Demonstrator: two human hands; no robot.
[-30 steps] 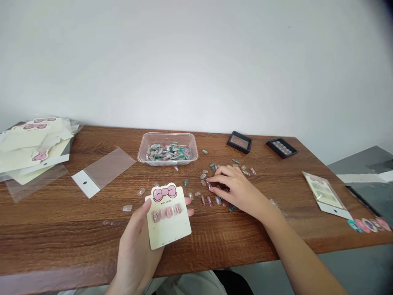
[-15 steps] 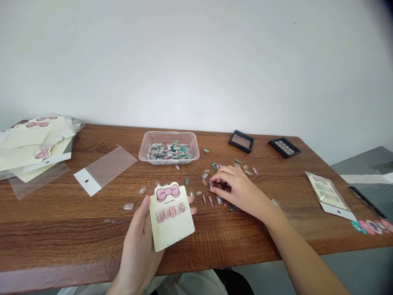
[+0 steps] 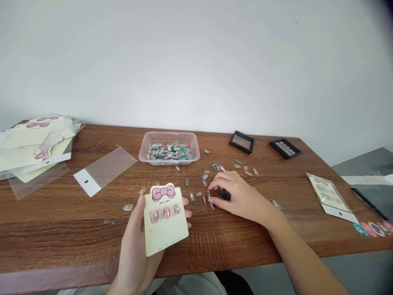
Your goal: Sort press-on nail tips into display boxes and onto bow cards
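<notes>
Packing workspace | wooden desk (image 3: pixel 92 229) | white wall (image 3: pixel 196 61) | press-on nail cards (image 3: pixel 30 141) | clear bags (image 3: pixel 107 168)

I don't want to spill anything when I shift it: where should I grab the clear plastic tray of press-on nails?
Take the clear plastic tray by its rim at the two short ends, coming down from above. The rim is a raised lip clear of the table, and the nails sit in a low pile mid-tray, so a level lift should keep them in.
</notes>
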